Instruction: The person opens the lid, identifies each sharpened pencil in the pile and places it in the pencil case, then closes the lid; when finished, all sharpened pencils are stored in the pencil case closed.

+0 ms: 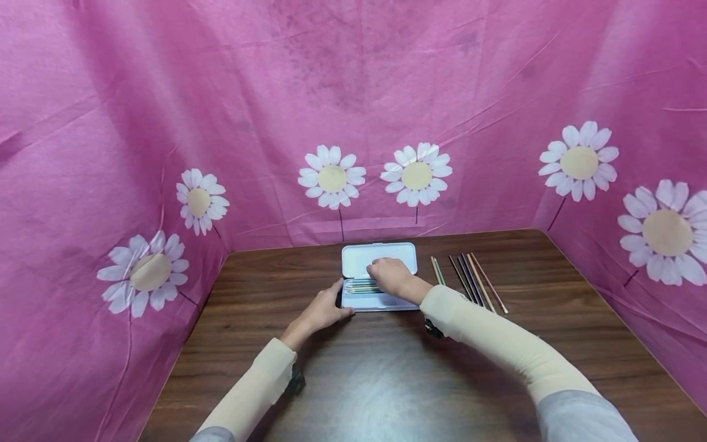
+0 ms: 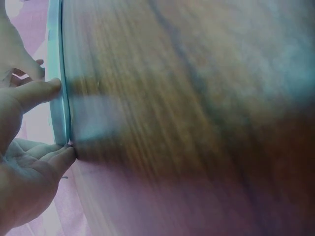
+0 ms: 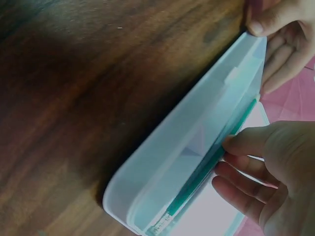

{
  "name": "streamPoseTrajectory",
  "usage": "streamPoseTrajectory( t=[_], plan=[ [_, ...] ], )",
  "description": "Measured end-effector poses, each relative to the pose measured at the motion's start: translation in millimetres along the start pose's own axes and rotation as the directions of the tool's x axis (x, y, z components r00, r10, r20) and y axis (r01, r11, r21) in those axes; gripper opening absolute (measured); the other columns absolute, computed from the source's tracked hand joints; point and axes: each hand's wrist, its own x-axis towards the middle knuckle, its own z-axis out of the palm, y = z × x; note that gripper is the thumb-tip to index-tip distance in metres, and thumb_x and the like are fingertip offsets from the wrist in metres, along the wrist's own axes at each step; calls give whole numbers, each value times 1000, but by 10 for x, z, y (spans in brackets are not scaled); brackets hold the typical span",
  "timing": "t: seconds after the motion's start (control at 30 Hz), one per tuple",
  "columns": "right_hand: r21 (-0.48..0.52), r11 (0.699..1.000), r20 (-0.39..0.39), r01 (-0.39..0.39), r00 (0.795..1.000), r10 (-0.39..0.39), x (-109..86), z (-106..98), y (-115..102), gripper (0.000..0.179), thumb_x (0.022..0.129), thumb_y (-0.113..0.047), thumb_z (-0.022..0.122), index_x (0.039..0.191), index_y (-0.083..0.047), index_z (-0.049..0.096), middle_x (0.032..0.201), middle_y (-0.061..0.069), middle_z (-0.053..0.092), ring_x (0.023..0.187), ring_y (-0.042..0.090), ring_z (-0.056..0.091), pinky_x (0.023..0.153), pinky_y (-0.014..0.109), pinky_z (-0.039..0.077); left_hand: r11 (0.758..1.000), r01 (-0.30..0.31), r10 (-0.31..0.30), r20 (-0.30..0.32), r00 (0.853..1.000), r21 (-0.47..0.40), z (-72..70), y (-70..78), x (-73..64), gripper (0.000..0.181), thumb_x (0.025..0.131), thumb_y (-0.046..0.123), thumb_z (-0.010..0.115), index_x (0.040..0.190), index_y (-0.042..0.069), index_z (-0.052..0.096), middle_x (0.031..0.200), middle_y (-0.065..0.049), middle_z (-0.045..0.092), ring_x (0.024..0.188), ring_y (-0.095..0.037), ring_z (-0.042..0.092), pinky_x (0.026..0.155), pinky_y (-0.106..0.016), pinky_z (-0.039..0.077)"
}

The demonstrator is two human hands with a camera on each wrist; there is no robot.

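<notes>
An open white pencil case (image 1: 361, 302) lies on the table with its hinged lid (image 1: 353, 258) folded back, away from me. Several thin pencils (image 1: 358, 286) lie lengthwise in its rear part. My left hand (image 1: 323, 309) holds the case's left end, thumb at the front corner and fingers along the short side. Over the case, my right hand (image 1: 393, 277) pinches a green pencil (image 3: 184, 194) between thumb and fingers; the pencil lies along the inside of the case. In the head view, the right hand hides part of the pencils and the right compartment.
To the right of the case, two pale pencils (image 1: 437, 270) lie on the wooden table (image 1: 364, 374). Beyond them are several dark and reddish pencils (image 1: 474, 281), roughly side by side. A pink cloth (image 1: 265, 123) with white flowers hangs around the table's back and sides.
</notes>
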Motion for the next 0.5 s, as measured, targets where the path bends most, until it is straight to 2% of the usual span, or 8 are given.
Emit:
streamPoseTrajectory(
  t=[0.1, 0.13, 0.23, 0.33, 0.37, 0.43, 0.5],
  plan=[
    [-37, 999, 22, 4, 1000, -3, -14, 43, -20, 10, 96, -1, 68, 95, -7, 76, 92, 12, 74, 88, 31, 74, 75, 47, 64, 999, -42, 42, -17, 999, 25, 86, -168, 59, 92, 96, 37, 80, 162, -7, 34, 155, -33, 53, 141, -41, 57, 117, -53, 49],
    [-46, 999, 28, 8, 1000, -7, -19, 56, -24, 11, 96, 0, 67, 97, -7, 77, 93, 12, 74, 89, 31, 74, 76, 48, 64, 999, -44, 45, -18, 999, 28, 89, -175, 60, 92, 95, 38, 80, 162, -8, 35, 154, -34, 53, 140, -41, 58, 117, -53, 49],
    [-75, 997, 39, 21, 999, -18, -39, 74, -32, 15, 97, 0, 66, 98, -8, 78, 94, 11, 74, 90, 30, 74, 79, 47, 64, 999, -34, 35, -15, 999, 30, 92, -150, 48, 92, 96, 37, 80, 162, -7, 34, 156, -33, 51, 142, -40, 57, 118, -52, 48],
    [-89, 995, 23, 36, 999, -34, -50, 76, -30, 16, 96, 0, 66, 95, -9, 79, 91, 9, 74, 88, 29, 74, 78, 46, 64, 1000, 9, -9, 0, 1000, 2, 8, 25, -17, 90, 95, 28, 82, 162, -8, 34, 159, -32, 49, 146, -40, 53, 122, -53, 44],
    [-91, 995, 19, 37, 999, -36, -52, 74, -29, 16, 96, 0, 66, 94, -9, 79, 90, 9, 73, 87, 28, 74, 77, 46, 64, 1000, 11, -11, 2, 1000, 1, 3, 37, -22, 90, 95, 26, 81, 162, -8, 33, 159, -32, 48, 146, -40, 52, 123, -53, 44],
    [-90, 995, 18, 37, 999, -36, -56, 70, -29, 16, 95, 0, 67, 94, -10, 79, 90, 8, 73, 87, 28, 74, 77, 45, 64, 1000, 3, -3, 1, 1000, 8, -3, 43, -30, 89, 95, 26, 81, 162, -9, 33, 159, -33, 48, 146, -41, 53, 122, -54, 44],
    [-82, 996, 25, 32, 999, -30, -62, 65, -30, 16, 95, 0, 66, 94, -10, 79, 90, 9, 73, 88, 29, 74, 77, 46, 64, 999, -27, 28, -5, 1000, 31, 45, -62, 12, 89, 97, 33, 79, 162, -9, 33, 158, -34, 49, 145, -40, 54, 120, -51, 47]
  ],
)
